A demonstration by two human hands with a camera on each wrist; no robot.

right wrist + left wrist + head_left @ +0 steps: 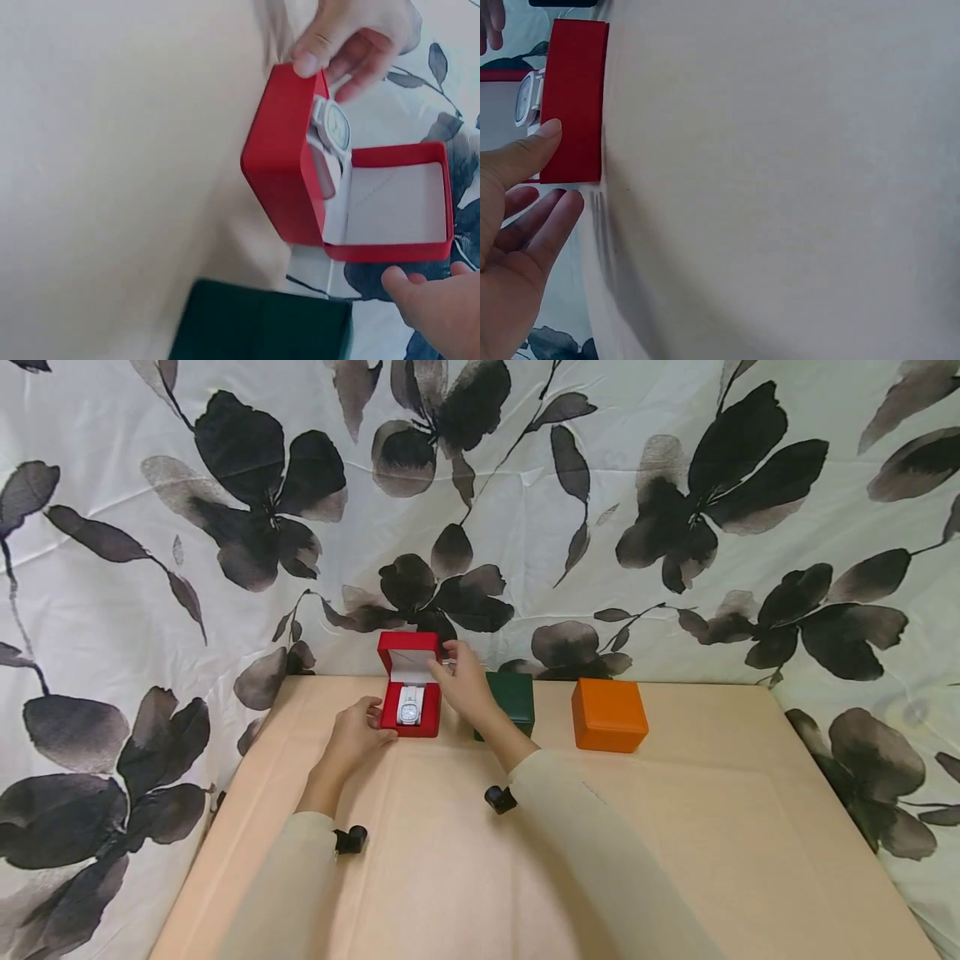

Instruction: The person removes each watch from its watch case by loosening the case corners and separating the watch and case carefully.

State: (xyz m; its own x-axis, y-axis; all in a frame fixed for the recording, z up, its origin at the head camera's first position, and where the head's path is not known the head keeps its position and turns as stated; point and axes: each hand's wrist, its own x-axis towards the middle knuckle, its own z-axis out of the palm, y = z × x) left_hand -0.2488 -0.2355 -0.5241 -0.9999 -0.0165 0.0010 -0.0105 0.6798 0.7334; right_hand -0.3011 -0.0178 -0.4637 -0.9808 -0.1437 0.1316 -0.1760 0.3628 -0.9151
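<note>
A red box (pixel 409 720) stands at the back of the table with its lid (pixel 407 652) raised. A white watch (pixel 409 704) lies on the cushion inside. My left hand (pixel 358 732) is at the box's front left corner. Its thumb (pixel 526 154) presses on the red front wall (pixel 574 101), and its fingers (pixel 546 223) lie straight just beside the box. My right hand (pixel 460 680) is at the right edge of the lid (pixel 397 204) and pinches it; only a fingertip (pixel 409 283) shows in the right wrist view, beside the watch (pixel 335 126).
A shut dark green box (pixel 516 697) stands right of the red one, partly behind my right wrist, and is also seen as the green box (pixel 262 324). A shut orange box (pixel 608 714) is further right. The tan table (pixel 675 827) ends at a floral cloth backdrop (pixel 675 527).
</note>
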